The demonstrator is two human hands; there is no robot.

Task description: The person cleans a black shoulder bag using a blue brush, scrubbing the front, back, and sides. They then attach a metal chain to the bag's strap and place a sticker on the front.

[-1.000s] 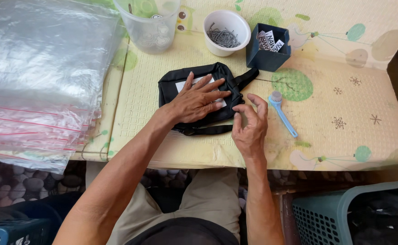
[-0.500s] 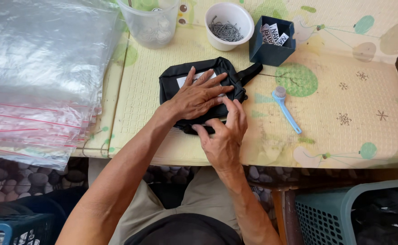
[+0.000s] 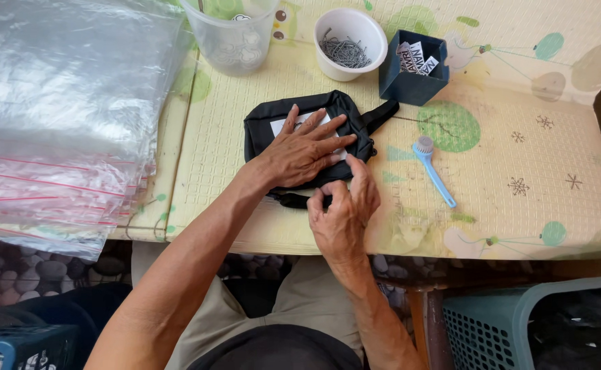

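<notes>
Left hand (image 3: 302, 151) flat with fingers spread, pressing down on black pouch (image 3: 314, 130) at the middle of the yellow patterned mat (image 3: 520, 205), right hand (image 3: 345, 209) with fingers curled, pinching the pouch's near edge, blue brush (image 3: 435, 171) just beside.

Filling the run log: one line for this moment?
left hand: flat on black pouch | right hand: at pouch's near edge | blue brush: untouched

A pouch (image 3: 307, 127) is laid near the middle of the counter (image 3: 520, 226), with a brush (image 3: 435, 171) just to its right. Along the far edge a cup (image 3: 232, 34), a bowl (image 3: 350, 42) and a box (image 3: 413, 65) are lined up left to right. A stack of bags (image 3: 60, 116) is piled over the left edge.
</notes>
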